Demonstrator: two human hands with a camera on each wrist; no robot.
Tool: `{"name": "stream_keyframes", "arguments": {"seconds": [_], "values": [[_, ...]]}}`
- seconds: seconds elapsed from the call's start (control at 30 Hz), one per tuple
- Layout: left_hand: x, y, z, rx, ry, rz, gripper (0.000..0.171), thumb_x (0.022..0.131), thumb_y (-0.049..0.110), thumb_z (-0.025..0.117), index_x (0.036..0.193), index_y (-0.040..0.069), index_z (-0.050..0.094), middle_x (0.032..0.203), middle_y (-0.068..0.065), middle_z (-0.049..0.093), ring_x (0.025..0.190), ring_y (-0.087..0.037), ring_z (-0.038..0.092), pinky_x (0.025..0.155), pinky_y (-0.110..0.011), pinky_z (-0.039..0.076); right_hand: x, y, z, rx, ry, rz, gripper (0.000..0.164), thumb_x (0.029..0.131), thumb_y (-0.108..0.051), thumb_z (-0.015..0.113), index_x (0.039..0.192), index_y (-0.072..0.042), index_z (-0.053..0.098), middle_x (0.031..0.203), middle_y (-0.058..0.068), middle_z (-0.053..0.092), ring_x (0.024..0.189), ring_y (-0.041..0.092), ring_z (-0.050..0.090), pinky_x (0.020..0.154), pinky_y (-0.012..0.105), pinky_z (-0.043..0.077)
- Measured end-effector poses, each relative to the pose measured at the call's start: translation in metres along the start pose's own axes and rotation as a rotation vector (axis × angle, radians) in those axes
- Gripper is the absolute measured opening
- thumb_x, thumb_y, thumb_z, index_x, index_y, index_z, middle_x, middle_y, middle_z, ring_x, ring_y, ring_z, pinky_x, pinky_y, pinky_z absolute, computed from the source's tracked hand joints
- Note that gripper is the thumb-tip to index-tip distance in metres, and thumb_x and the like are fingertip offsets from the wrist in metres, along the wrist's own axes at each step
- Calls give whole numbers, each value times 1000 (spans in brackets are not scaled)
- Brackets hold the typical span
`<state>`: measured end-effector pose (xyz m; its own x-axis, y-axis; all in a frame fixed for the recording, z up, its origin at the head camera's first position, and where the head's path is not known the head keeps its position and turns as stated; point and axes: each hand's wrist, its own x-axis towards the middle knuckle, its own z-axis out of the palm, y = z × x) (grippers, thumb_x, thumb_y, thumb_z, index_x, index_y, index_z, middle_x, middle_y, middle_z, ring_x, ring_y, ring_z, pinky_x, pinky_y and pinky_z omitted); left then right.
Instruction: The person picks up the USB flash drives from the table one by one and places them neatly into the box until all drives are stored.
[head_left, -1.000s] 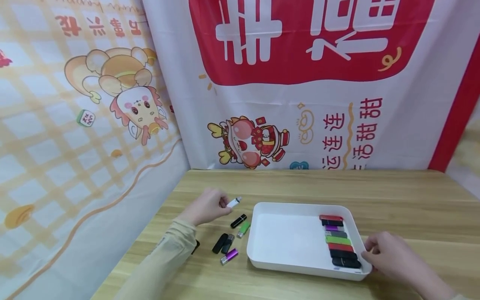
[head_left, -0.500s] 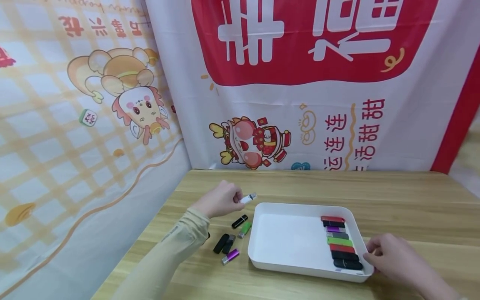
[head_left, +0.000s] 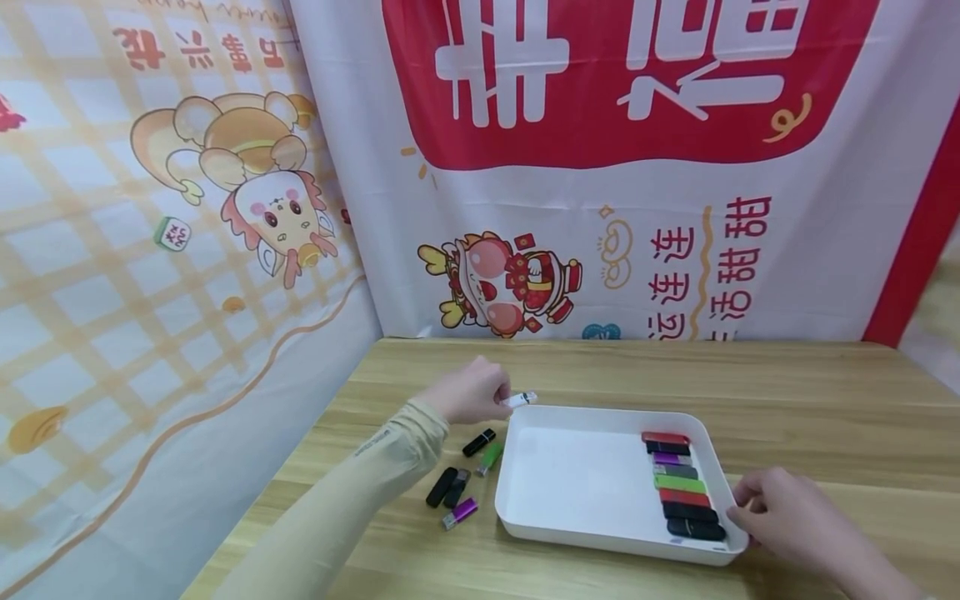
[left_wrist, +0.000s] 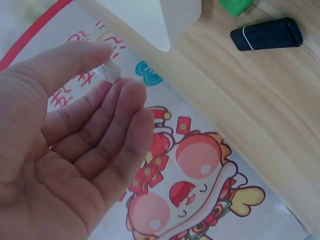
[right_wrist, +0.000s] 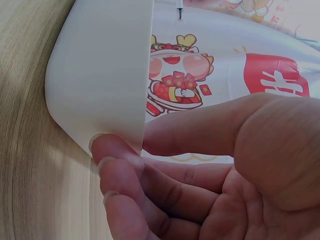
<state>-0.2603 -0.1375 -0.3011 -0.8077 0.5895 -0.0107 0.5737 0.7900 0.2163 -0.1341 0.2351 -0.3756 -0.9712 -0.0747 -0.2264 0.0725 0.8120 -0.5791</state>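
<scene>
In the head view my left hand (head_left: 472, 392) pinches a white USB stick (head_left: 519, 400) over the far left corner of a white tray (head_left: 577, 479). The left wrist view shows only the end of that USB stick (left_wrist: 111, 72) between thumb and fingers. My right hand (head_left: 783, 508) holds the tray's right wall near its front corner. Thumb and fingers pinch this tray wall (right_wrist: 105, 75) in the right wrist view. Inside the tray, along its right side, lies a column of several USB sticks, among them a green one (head_left: 680, 483) and a red one (head_left: 684, 497).
Left of the tray, loose on the wooden table (head_left: 420, 542), lie a black USB stick (head_left: 478, 442), a green one (head_left: 491, 458), a purple one (head_left: 460, 513) and two dark ones side by side. A printed cloth (head_left: 637, 192) hangs behind the table.
My left hand has moved right with the white USB stick, from above the table to the tray's far left corner. My right hand keeps its hold on the tray.
</scene>
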Motion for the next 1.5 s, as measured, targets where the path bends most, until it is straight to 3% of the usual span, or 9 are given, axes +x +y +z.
{"name": "stream_keyframes", "arguments": {"seconds": [0.27,0.47,0.73,0.9,1.3,1.5], "values": [[18,15,7,156,-112,64,8,84,18,76,80,19,69,69,10,60,61,-8,56,55,-23,48,-1,0,0,10,4,6,11,90,-14,71,93,-3,69,75,2,59,64,16,54,57,31,47],[32,20,19,276,-131,55,13,83,24,80,77,23,68,69,11,59,63,-8,56,57,-23,47,-1,-1,0,6,-1,5,12,90,-14,70,93,-3,69,75,2,60,65,16,55,59,32,48],[40,27,26,323,-168,28,13,82,25,81,78,22,70,69,10,59,64,-8,57,59,-23,47,-1,-1,0,-4,7,-5,11,90,-14,70,93,-3,70,75,2,60,64,16,55,57,31,48],[43,29,33,388,-166,25,14,82,22,82,78,21,69,68,9,58,64,-8,55,61,-22,46,-1,0,0,-7,11,-9,11,90,-14,71,92,-4,70,75,2,59,64,16,54,57,31,48],[49,24,52,562,-164,94,23,82,18,78,67,19,60,62,7,55,58,-9,50,55,-22,43,1,2,1,-7,6,-15,10,90,-14,70,92,-4,70,75,2,60,65,16,55,59,31,49],[52,23,55,625,-157,107,17,79,20,80,73,19,63,66,7,55,62,-11,50,60,-25,44,2,3,2,-3,17,-17,9,90,-13,70,91,-4,69,74,2,60,64,16,55,56,30,48]]}}
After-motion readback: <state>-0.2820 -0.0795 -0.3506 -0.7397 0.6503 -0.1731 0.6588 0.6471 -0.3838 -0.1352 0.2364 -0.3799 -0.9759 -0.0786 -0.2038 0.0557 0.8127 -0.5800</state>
